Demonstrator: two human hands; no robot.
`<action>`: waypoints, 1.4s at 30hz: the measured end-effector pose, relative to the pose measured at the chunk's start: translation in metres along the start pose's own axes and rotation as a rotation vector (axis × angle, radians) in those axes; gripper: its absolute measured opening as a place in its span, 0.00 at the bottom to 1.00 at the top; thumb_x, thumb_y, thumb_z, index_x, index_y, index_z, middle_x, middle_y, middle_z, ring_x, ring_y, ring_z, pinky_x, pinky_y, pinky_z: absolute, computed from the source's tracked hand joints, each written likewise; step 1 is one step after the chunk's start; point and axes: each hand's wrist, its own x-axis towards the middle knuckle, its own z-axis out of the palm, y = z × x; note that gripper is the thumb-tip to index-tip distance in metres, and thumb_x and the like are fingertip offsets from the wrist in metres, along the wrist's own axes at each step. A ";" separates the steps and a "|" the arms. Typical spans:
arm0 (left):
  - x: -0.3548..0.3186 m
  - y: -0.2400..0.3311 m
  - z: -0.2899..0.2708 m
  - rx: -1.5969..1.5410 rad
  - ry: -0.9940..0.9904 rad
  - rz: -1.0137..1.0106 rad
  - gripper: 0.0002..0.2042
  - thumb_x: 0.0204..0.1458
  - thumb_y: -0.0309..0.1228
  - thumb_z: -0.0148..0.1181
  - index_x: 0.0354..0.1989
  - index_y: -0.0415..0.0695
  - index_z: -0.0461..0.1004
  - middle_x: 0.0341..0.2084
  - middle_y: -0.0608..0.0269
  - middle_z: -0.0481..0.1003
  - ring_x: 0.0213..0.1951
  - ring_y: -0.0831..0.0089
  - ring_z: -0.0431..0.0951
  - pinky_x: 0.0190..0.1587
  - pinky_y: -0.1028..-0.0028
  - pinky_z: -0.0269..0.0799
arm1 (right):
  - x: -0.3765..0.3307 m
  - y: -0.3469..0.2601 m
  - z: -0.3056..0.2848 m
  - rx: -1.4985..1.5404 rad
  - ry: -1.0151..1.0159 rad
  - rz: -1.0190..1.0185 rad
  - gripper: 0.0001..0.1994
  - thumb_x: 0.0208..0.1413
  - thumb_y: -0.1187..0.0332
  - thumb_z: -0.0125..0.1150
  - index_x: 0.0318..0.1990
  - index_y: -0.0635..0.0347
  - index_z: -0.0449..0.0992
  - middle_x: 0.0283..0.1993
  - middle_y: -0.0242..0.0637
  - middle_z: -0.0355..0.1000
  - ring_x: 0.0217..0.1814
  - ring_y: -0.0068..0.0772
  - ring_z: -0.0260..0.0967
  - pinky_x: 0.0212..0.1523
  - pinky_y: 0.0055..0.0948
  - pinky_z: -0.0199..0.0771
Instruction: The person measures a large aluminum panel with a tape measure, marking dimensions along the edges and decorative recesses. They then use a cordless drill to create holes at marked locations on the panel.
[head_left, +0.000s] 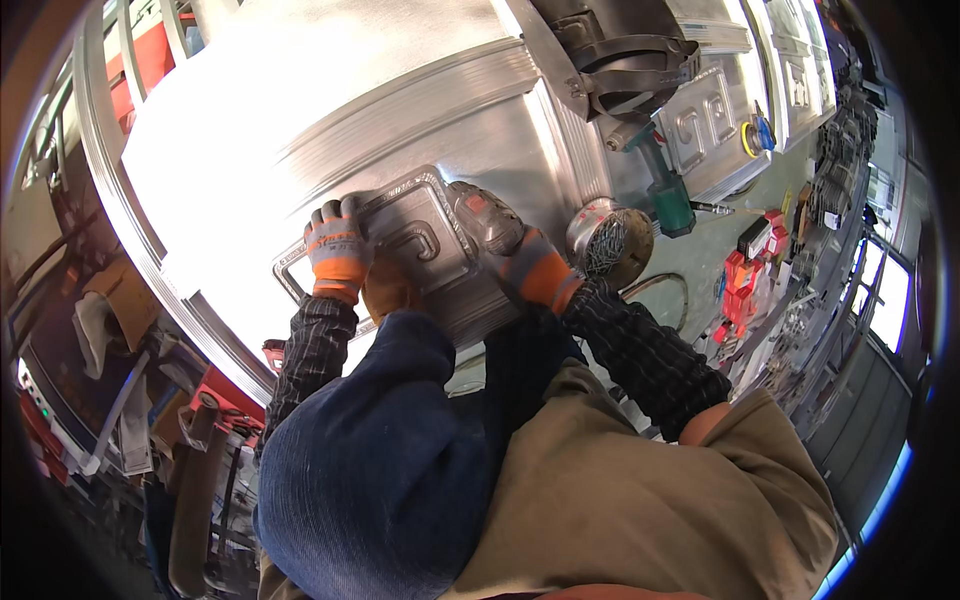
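My right hand (pixel 540 272), in an orange and grey glove, is wrapped round a dark power tool (pixel 487 215) like a cordless drill, with a red patch on its body. A bright light shows at its tip, by the upper right corner of a raised rectangular metal frame (pixel 462 232) with a hook-shaped relief inside. My left hand (pixel 338 250), in the same kind of glove, lies on the left side of the frame with its fingers extended. The frame sits on a brushed metal panel (pixel 420 110). My jeans-clad knee hides part of the near side.
Right of the tool stands a round metal bowl (pixel 583 225) of screws or nails. Beyond it are a green power tool (pixel 672 200), a black helmet-like mask (pixel 630 65) and a yellow and blue roll (pixel 758 135). Red packages (pixel 742 285) lie at right; cluttered shelving borders the left.
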 end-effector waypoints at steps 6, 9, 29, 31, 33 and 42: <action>0.018 -0.003 -0.004 0.090 -0.032 0.108 0.20 0.44 0.32 0.66 0.48 0.42 0.74 0.42 0.51 0.76 0.46 0.53 0.77 0.47 0.56 0.72 | 0.004 -0.019 -0.006 -0.038 -0.038 0.022 0.19 0.52 0.61 0.68 0.47 0.64 0.79 0.41 0.53 0.81 0.46 0.51 0.80 0.48 0.38 0.78; 0.021 -0.003 -0.004 0.082 -0.078 0.092 0.23 0.43 0.31 0.67 0.51 0.42 0.73 0.44 0.49 0.75 0.50 0.50 0.76 0.50 0.55 0.71 | 0.006 -0.011 -0.008 -0.283 -0.065 -0.120 0.18 0.54 0.61 0.67 0.46 0.64 0.80 0.38 0.51 0.80 0.42 0.50 0.80 0.46 0.38 0.78; -0.088 -0.104 0.025 -0.265 0.213 -0.597 0.34 0.42 0.38 0.77 0.60 0.44 0.71 0.51 0.48 0.74 0.56 0.48 0.72 0.60 0.57 0.69 | 0.040 0.047 -0.053 0.914 -0.111 0.379 0.10 0.65 0.67 0.55 0.50 0.60 0.74 0.34 0.35 0.73 0.32 0.31 0.72 0.34 0.31 0.76; -0.086 -0.113 0.027 -0.304 0.146 -0.562 0.33 0.44 0.37 0.76 0.60 0.43 0.71 0.51 0.46 0.74 0.56 0.47 0.72 0.59 0.57 0.70 | 0.054 0.091 -0.053 0.937 -0.072 0.476 0.12 0.67 0.63 0.53 0.51 0.59 0.74 0.35 0.35 0.74 0.32 0.33 0.72 0.34 0.31 0.75; -0.080 -0.109 0.022 -0.333 0.157 -0.561 0.32 0.46 0.38 0.76 0.59 0.43 0.71 0.50 0.43 0.74 0.54 0.47 0.74 0.57 0.58 0.72 | 0.070 0.158 -0.056 0.763 0.083 0.345 0.17 0.66 0.56 0.52 0.51 0.59 0.75 0.40 0.41 0.77 0.37 0.40 0.74 0.38 0.37 0.75; -0.121 -0.047 -0.011 -0.231 0.005 -0.423 0.56 0.36 0.44 0.81 0.74 0.43 0.53 0.69 0.40 0.59 0.67 0.42 0.63 0.66 0.55 0.65 | 0.076 0.107 -0.062 -0.052 0.352 0.491 0.34 0.48 0.39 0.70 0.47 0.64 0.79 0.46 0.52 0.80 0.52 0.61 0.76 0.49 0.45 0.73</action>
